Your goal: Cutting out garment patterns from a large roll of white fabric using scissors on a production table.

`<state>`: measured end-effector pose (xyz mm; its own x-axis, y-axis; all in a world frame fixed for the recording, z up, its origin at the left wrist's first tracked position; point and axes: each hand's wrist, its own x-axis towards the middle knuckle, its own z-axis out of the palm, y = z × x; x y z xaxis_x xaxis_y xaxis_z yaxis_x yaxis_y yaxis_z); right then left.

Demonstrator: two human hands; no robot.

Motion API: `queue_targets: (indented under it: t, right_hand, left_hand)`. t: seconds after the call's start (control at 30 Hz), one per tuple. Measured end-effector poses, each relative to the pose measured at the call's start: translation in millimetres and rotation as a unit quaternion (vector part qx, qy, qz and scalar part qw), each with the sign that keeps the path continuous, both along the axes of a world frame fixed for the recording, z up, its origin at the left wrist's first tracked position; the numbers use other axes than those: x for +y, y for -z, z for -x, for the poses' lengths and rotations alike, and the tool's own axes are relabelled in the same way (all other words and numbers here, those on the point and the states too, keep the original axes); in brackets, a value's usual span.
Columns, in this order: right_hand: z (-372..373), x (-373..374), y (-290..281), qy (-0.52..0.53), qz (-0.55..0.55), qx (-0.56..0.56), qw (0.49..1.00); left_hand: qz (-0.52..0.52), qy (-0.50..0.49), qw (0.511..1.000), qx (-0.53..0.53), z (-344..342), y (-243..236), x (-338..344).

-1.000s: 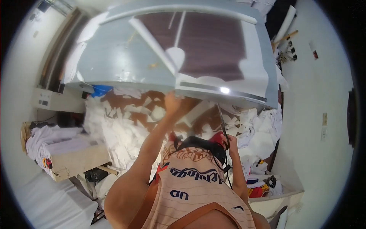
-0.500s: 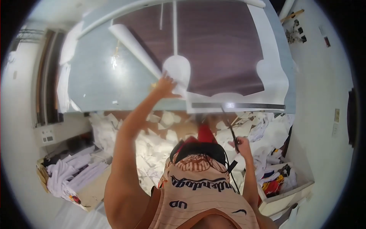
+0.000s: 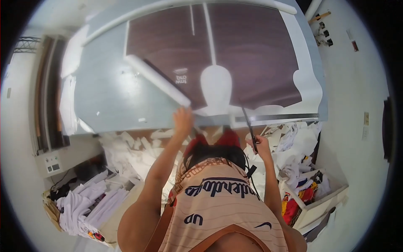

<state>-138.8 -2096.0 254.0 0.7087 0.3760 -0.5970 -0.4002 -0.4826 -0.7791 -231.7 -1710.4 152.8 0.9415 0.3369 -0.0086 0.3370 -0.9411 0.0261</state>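
Observation:
A large sheet, printed dark purple-brown with white margins, lies over the table. Its left part is curled into a slanting white roll. Close to the lower end of that roll is my left hand, smeared by motion, so I cannot make out whether its fingers touch the sheet. My right hand is closed round the handles of long dark scissors. Their blades point up toward the table, overlapping the sheet's near margin. A flat dark strip like a ruler lies along the near right edge.
The pale blue-grey table spans the view ahead. White scraps cover the floor below it. White cloth is heaped at the left, and a box of coloured cloth stands at the right. A long white roll borders the far side.
My left hand has drawn back toward me from the sheet's neck-shaped white patch. The sheet appears farther right, its curled part lower, with white print now uncovered. My right hand and the scissors have risen.

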Motion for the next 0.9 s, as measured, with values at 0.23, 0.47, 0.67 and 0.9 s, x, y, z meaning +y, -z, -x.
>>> queue_targets:
  t: [0.23, 0.47, 0.67, 0.9]
  right_hand:
    - [122.9, 77.3, 23.0, 0.145, -0.067, 0.134, 0.978]
    - [185.9, 119.6, 37.7, 0.143, -0.071, 0.171, 0.972]
    - [199.8, 166.2, 99.6, 0.182, -0.171, 0.087, 0.964]
    - [198.1, 182.9, 116.3, 0.024, -0.055, 0.089, 0.994]
  left_hand:
    - [-0.072, 0.293, 0.953, 0.027, 7.8, -20.5, 82.2]
    - [0.158, 0.05, 0.986, -0.02, 88.0, 16.0, 115.8]
    - [0.256, -0.354, 0.859, -0.265, 111.1, 62.2, 174.1]
    - [0.208, -0.546, 0.781, -0.218, 140.8, 66.7, 269.6]
